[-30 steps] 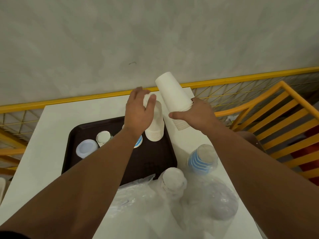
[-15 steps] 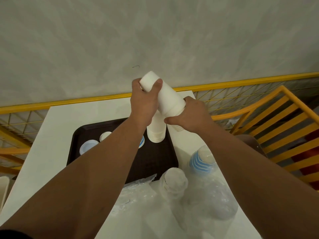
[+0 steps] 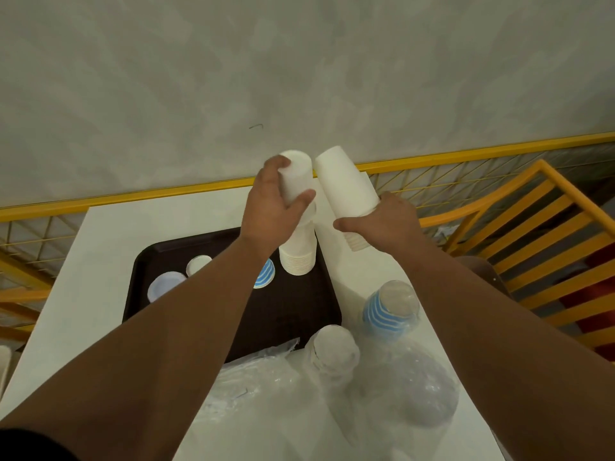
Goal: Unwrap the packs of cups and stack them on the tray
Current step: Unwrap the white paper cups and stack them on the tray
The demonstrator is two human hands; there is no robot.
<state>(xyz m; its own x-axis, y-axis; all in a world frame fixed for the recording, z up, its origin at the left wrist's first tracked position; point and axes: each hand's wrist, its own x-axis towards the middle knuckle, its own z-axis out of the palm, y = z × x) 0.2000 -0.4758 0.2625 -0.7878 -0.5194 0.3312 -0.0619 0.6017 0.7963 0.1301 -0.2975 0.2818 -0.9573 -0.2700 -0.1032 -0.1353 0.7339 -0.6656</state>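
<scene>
Our left grip (image 3: 271, 207) wraps the top cups of the stack (image 3: 297, 251) on the tray (image 3: 143, 277); our right grip (image 3: 382, 224) holds a nested sleeve (image 3: 346, 188), likely light and crushable, so we hold the sides gently

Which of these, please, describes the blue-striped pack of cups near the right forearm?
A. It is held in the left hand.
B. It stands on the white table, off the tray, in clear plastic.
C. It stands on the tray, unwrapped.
B: the blue-striped pack stands in clear wrap on the white table, right of the dark tray.
</scene>
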